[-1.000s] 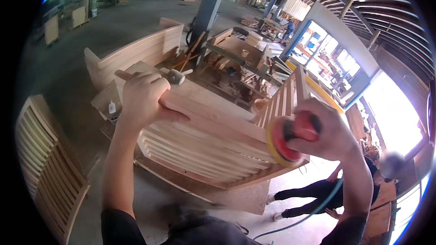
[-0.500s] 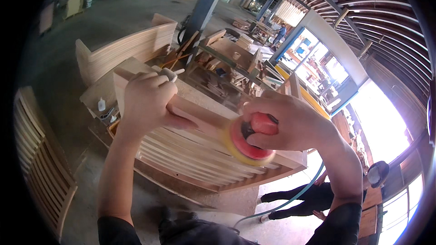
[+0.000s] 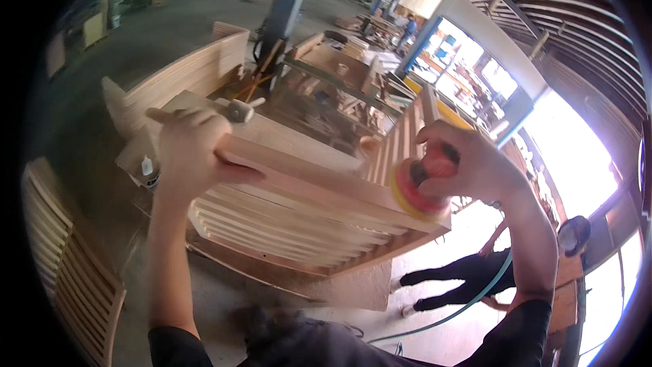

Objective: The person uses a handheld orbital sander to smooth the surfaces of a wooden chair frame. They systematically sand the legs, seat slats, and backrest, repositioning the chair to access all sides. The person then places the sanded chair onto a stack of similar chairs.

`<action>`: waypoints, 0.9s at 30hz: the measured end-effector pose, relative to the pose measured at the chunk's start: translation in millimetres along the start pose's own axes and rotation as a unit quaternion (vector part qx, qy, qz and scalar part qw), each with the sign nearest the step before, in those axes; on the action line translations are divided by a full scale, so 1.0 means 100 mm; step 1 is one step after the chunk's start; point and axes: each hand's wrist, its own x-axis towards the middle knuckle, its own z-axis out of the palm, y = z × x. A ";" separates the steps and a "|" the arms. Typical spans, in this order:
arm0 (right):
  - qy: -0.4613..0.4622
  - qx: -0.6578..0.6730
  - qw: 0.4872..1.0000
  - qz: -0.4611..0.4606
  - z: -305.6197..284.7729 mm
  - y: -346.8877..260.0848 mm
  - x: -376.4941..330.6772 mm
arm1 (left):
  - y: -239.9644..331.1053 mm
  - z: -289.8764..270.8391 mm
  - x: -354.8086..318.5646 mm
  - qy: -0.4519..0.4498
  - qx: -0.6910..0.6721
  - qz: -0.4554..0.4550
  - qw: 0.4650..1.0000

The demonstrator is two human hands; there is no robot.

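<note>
A wooden slatted furniture frame [image 3: 305, 180] stands on a workbench, its broad top rail running from left to right. My left hand [image 3: 190, 153] is wrapped round the left end of that rail, thumb lying along the near side. My right hand [image 3: 479, 163] grips a round red sander [image 3: 411, 183] with a yellow pad. The pad rests against the rail near its right corner, slightly tilted and blurred. A green hose [image 3: 468, 302] runs below my right arm. Behind my left hand lies a wooden mallet [image 3: 240, 111].
Curved slatted panels [image 3: 88, 265] lean at the left. Stacked curved boards [image 3: 183, 68] stand beyond the bench, beside a steel post [image 3: 288, 10]. A small white bottle [image 3: 147, 166] sits at the bench's left. Another person [image 3: 468, 275] in dark clothes stands at the lower right.
My right hand has moved the sander rightward along the rail to the corner. The left hand keeps its hold on the rail. The whole view has shifted a little.
</note>
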 end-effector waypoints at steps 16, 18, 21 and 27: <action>0.079 0.041 0.953 -0.290 0.39 0.75 -0.20 | 0.97 0.29 0.28 -0.180 0.020 -0.015 0.983; 0.115 0.032 0.941 -0.316 0.42 0.66 -0.10 | 0.98 0.29 0.25 -0.152 0.042 -0.024 0.987; 0.094 0.042 0.944 -0.313 0.42 0.65 -0.05 | 1.00 0.33 0.26 -0.138 0.044 0.009 0.989; 0.138 0.036 0.921 -0.361 0.45 0.99 -0.18 | 1.01 0.31 0.19 -0.154 0.070 -0.039 0.985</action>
